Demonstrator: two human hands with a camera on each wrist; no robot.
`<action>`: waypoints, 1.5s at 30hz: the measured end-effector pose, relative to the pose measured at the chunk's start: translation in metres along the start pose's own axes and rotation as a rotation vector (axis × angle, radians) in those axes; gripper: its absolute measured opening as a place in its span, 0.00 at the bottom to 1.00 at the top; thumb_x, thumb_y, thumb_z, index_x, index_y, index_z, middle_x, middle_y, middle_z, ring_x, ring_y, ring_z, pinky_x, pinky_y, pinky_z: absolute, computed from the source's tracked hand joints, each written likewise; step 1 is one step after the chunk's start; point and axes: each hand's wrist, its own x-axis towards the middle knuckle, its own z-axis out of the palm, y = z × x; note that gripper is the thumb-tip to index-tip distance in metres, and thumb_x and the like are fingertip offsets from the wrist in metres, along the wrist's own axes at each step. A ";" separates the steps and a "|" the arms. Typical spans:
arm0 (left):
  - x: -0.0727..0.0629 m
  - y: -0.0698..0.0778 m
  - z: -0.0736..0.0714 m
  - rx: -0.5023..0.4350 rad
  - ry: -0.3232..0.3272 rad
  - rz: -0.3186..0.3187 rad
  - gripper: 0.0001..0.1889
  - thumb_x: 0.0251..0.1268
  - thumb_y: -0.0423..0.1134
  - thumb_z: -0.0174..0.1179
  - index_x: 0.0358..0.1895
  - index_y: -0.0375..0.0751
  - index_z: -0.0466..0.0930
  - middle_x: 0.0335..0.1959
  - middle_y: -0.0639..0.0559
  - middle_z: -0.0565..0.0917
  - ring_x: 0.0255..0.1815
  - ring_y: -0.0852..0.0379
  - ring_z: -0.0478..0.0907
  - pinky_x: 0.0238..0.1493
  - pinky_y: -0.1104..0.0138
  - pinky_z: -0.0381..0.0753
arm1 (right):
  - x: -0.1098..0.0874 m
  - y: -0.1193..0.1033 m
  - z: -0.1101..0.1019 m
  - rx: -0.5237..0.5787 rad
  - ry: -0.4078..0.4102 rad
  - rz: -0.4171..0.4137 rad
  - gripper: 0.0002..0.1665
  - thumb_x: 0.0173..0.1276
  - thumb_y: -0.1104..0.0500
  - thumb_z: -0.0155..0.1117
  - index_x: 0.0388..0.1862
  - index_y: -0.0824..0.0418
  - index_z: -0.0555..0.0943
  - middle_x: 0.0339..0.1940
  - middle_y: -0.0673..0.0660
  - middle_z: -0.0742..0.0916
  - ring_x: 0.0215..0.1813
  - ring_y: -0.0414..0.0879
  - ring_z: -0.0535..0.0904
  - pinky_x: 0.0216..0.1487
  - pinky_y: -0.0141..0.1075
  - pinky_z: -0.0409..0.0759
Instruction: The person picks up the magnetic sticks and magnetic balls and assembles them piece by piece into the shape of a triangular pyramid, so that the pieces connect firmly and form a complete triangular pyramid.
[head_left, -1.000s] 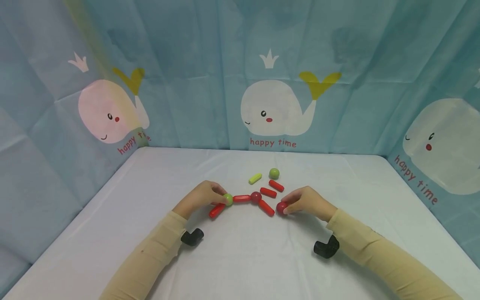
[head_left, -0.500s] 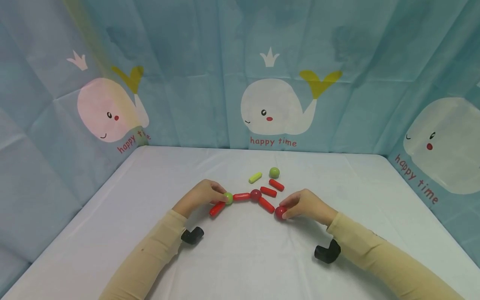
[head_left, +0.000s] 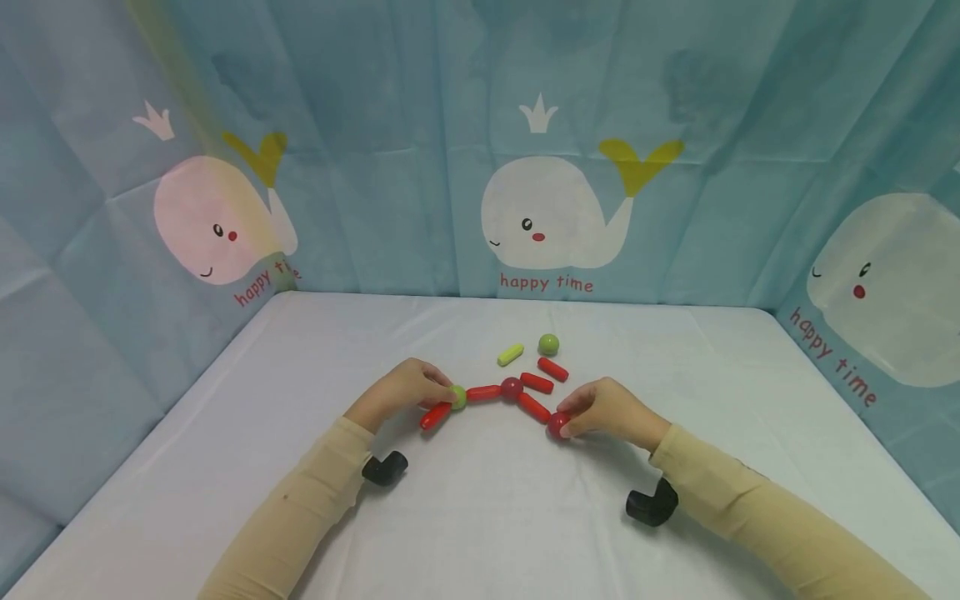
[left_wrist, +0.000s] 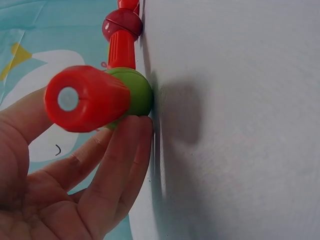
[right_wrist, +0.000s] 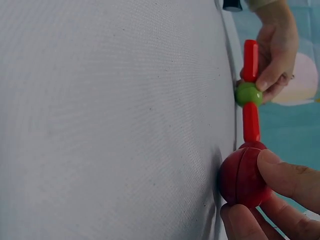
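In the head view, my left hand grips a green ball. From that ball a red rod sticks out toward the near left, its end face showing large in the left wrist view. Another red rod links the green ball to a dark red ball. A further red rod slants from there toward the near right. At its far end my right hand pinches a second dark red ball between thumb and fingers; the ball appears to touch the rod.
Behind the chain lie two loose red rods, a yellow-green rod and a green ball. A white cloth covers the table. Blue whale-print curtains rise at the back and sides. Black wrist devices hang below both sleeves.
My right hand has brought its red ball slightly left and nearer to me, against the end of the slanting rod. The left hand has stayed nearly still on the green ball.
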 end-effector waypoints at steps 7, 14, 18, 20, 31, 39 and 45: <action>0.001 0.009 -0.002 0.093 -0.004 0.031 0.16 0.57 0.46 0.71 0.46 0.42 0.86 0.39 0.50 0.86 0.40 0.54 0.81 0.45 0.63 0.79 | 0.001 0.001 -0.002 0.001 -0.009 -0.013 0.18 0.56 0.58 0.78 0.46 0.61 0.88 0.40 0.54 0.90 0.40 0.43 0.81 0.45 0.36 0.85; 0.001 0.044 0.011 0.169 0.071 0.261 0.15 0.61 0.40 0.69 0.51 0.42 0.84 0.46 0.50 0.86 0.48 0.53 0.80 0.52 0.61 0.83 | 0.003 0.004 -0.003 0.014 -0.007 -0.005 0.17 0.56 0.58 0.78 0.46 0.60 0.88 0.40 0.53 0.90 0.40 0.43 0.81 0.46 0.37 0.85; 0.002 0.060 0.031 0.174 -0.039 0.395 0.14 0.62 0.37 0.69 0.51 0.46 0.85 0.45 0.52 0.86 0.49 0.55 0.80 0.49 0.65 0.84 | 0.003 0.005 -0.003 0.019 -0.009 0.002 0.18 0.56 0.57 0.78 0.46 0.60 0.88 0.40 0.53 0.90 0.41 0.43 0.82 0.47 0.37 0.85; 0.003 0.064 0.040 0.186 -0.085 0.440 0.13 0.61 0.36 0.69 0.50 0.46 0.86 0.44 0.54 0.86 0.47 0.56 0.79 0.48 0.66 0.82 | 0.003 0.004 -0.003 0.020 -0.012 -0.001 0.18 0.57 0.57 0.78 0.46 0.60 0.88 0.41 0.54 0.91 0.41 0.43 0.82 0.47 0.37 0.84; 0.019 0.070 0.055 0.193 -0.112 0.415 0.12 0.59 0.35 0.71 0.45 0.50 0.88 0.44 0.55 0.85 0.48 0.53 0.76 0.49 0.64 0.80 | 0.001 0.004 -0.003 0.016 -0.017 -0.009 0.19 0.57 0.57 0.78 0.47 0.61 0.88 0.41 0.55 0.91 0.40 0.42 0.82 0.47 0.38 0.85; 0.031 0.073 0.062 0.279 -0.160 0.405 0.09 0.57 0.34 0.72 0.40 0.48 0.89 0.37 0.56 0.84 0.40 0.57 0.75 0.40 0.69 0.78 | 0.004 0.007 -0.003 0.019 -0.016 -0.014 0.18 0.56 0.57 0.78 0.46 0.61 0.88 0.41 0.55 0.91 0.41 0.43 0.82 0.47 0.37 0.84; 0.032 0.074 0.067 0.342 -0.151 0.413 0.07 0.56 0.34 0.73 0.37 0.49 0.89 0.36 0.57 0.85 0.42 0.58 0.75 0.48 0.67 0.78 | 0.001 0.005 -0.002 0.018 -0.020 -0.021 0.19 0.56 0.57 0.78 0.47 0.61 0.88 0.42 0.56 0.91 0.41 0.43 0.82 0.48 0.38 0.85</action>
